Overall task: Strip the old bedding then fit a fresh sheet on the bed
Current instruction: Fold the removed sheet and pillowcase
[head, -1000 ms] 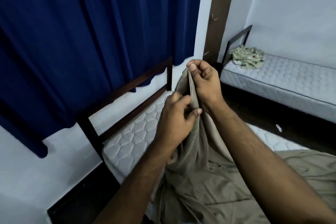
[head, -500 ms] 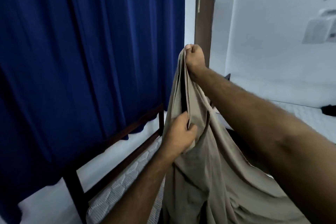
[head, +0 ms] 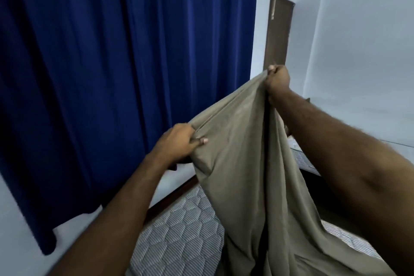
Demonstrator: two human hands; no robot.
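A tan sheet (head: 244,152) hangs lifted in front of me, its top edge stretched between both hands. My left hand (head: 179,143) pinches the edge at the lower left, thumb on the cloth. My right hand (head: 276,78) grips the edge higher and farther away, fist closed round it. The rest of the sheet drapes down onto the bare quilted mattress (head: 179,237) below.
A dark blue curtain (head: 112,63) hangs along the wall at left, with a dark bed rail (head: 170,197) under it. A brown door (head: 280,29) stands behind. A second mattress (head: 302,159) shows at right, behind my right arm.
My hands have spread apart along the sheet's edge: the left moved left and down, the right out and away. The view has tilted upward, off the bed.
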